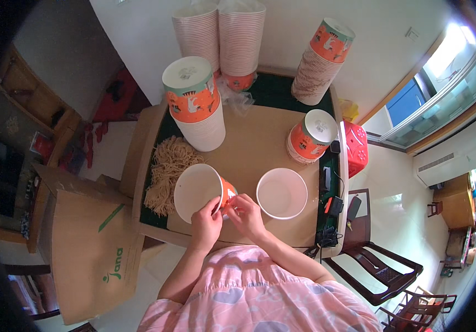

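A large paper bucket (192, 195), white inside with an orange printed side, lies tipped with its mouth facing me. My left hand (207, 224) grips it at the right part of the rim. Close against its orange side, the fingers of my right hand (246, 217) are pinched together; what they hold, if anything, is too small to make out. Right of my hands stands a second white paper bucket (282, 193), mouth up, touched by neither hand. A bundle of beige cords (172, 171) lies to the left of the tipped bucket.
Upside-down bucket stacks stand at the left (199, 130), right (311, 133) and far right (318, 72). Tall bagged stacks (242, 41) stand at the back. Cardboard (243, 138) covers the table's middle. Black chargers (329, 235) line its right edge. A carton (91, 243) and chair (382, 271) flank it.
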{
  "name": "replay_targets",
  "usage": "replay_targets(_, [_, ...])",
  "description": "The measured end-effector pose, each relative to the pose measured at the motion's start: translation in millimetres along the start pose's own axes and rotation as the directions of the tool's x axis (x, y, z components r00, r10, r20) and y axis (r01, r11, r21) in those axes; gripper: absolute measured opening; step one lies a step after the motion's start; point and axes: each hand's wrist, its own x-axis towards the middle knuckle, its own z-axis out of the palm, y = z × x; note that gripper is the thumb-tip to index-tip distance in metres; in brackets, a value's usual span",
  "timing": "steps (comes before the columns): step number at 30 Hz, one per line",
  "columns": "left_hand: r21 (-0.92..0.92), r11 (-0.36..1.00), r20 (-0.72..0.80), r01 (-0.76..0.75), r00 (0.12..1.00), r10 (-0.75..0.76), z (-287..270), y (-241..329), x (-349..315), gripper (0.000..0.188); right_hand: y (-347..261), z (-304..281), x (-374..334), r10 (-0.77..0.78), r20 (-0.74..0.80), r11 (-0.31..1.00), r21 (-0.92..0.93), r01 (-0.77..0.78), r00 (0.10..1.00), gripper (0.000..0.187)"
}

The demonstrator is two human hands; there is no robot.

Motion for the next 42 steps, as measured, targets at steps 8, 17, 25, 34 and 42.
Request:
replay_targets(8, [-0.066,0.997,0.025,0.032,0.999,-0.03,8.7,-4.9,-2.9,0.028,7.0,-0.9,-2.7,-0.06,0.008,0.994,-0.094,0.06,0.998,0.01])
replay_targets(17, [-0.249,0.945,0.375,0.211,0.921,-0.107,45.7,-70.0,-10.6,0.021,56.7,-14.9,-11.7,0.003,0.079,0.956,-0.291,0.02,0.997,0.01])
replay_targets(25, [-0.135,0.984,0.146,0.114,0.985,-0.094,74.9,-66.4,-9.6,0.01,84.7,-22.1,-11.8,0.156,0.029,0.944,-0.298,-0.141,0.987,0.01])
replay_targets(34, [-0.404,0.861,0.244,0.308,0.944,-0.224,80.9,-84.1,-9.4,0.007,57.7,-41.2,-19.4,0.458,0.146,0.889,-0.093,-0.448,0.877,0.011])
replay_targets(42, [-0.537,0.699,0.422,0.472,0.868,-0.261,71.1,-80.0,-15.0,0.007,33.7,-25.8,-34.3,0.319,0.166,0.946,0.013,-0.325,0.933,0.02])
